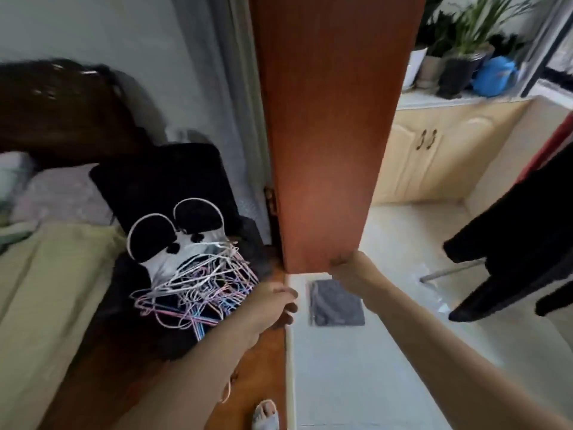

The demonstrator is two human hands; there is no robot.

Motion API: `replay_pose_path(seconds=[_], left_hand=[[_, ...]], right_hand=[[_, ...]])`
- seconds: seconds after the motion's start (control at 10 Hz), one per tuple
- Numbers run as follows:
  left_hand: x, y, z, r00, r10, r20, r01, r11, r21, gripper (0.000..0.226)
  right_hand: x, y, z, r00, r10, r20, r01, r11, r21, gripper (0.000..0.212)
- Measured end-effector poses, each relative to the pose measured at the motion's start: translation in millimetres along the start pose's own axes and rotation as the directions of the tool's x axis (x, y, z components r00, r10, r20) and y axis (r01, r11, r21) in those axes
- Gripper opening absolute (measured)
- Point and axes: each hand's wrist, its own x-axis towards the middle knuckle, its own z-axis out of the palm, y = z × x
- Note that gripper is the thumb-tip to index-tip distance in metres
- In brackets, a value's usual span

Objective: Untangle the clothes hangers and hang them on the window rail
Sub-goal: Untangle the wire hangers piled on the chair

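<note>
Since the hangers are one big knot, heads up.
Where: hanger pile (198,287) sits on a black bag beside the bed (46,290), left of the door (328,135).
Left hand (276,302): near the pile, fingers curled, holding nothing I can see.
Right hand (347,268): grips the door's edge.
Risk: yanking one hanger probably drags the clump onto the floor.
Direction: no single long axis; several hooks bunch toward the door.

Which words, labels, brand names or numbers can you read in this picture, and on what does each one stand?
None can be read.
The black cushion carries only a white cartoon picture, with no letters.
The blue bag by the plant pots is too blurred to show any print.
The tangled hangers bear no labels.
</note>
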Motion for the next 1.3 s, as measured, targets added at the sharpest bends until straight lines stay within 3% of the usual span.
replay_pose_path(seconds=[0.2,0.3,0.5,0.7,0.8,0.9,1.0,1.1,1.2,1.3], left_hand=[[-19,-100,-147,0.971,-0.198,-0.135,0.16,0.954,-0.253,0.012],[-13,-134,-210,0.943,-0.273,-0.188,0.205,0.925,-0.319,0.013],[29,-181,-316,0.878,-0.415,-0.238,0.322,0.88,-0.348,0.011],[96,-200,-346,0.865,-0.457,-0.206,0.348,0.843,-0.41,0.014],[133,-204,-345,0.851,-0.493,-0.178,0.369,0.804,-0.466,0.016],[162,-205,-344,0.819,-0.555,-0.149,0.399,0.736,-0.548,0.014],[194,-214,-350,0.761,-0.627,-0.168,0.408,0.663,-0.628,0.009],[221,-239,-353,0.711,-0.677,-0.189,0.409,0.617,-0.672,0.009],[236,-265,-353,0.69,-0.7,-0.186,0.414,0.591,-0.692,0.013],[247,-281,-353,0.69,-0.71,-0.139,0.444,0.567,-0.694,0.014]], right_hand=[[31,-83,167,0.963,-0.087,0.255,0.1,0.994,-0.041,0.021],[51,-109,238,0.96,-0.096,0.262,0.11,0.993,-0.041,0.022],[83,-94,354,0.948,0.1,0.301,-0.089,0.995,-0.051,0.025],[106,-59,373,0.913,0.271,0.304,-0.228,0.959,-0.17,0.017],[149,-60,376,0.908,0.337,0.249,-0.315,0.941,-0.127,0.016],[211,-51,388,0.903,0.303,0.306,-0.102,0.841,-0.531,0.016],[291,-62,411,0.908,0.212,0.362,0.16,0.624,-0.765,0.025],[360,-84,439,0.956,0.099,0.275,0.138,0.674,-0.725,0.03],[412,-77,472,0.981,0.046,0.191,0.102,0.713,-0.694,0.049],[441,-67,495,0.973,0.094,0.212,0.078,0.727,-0.682,0.053]])
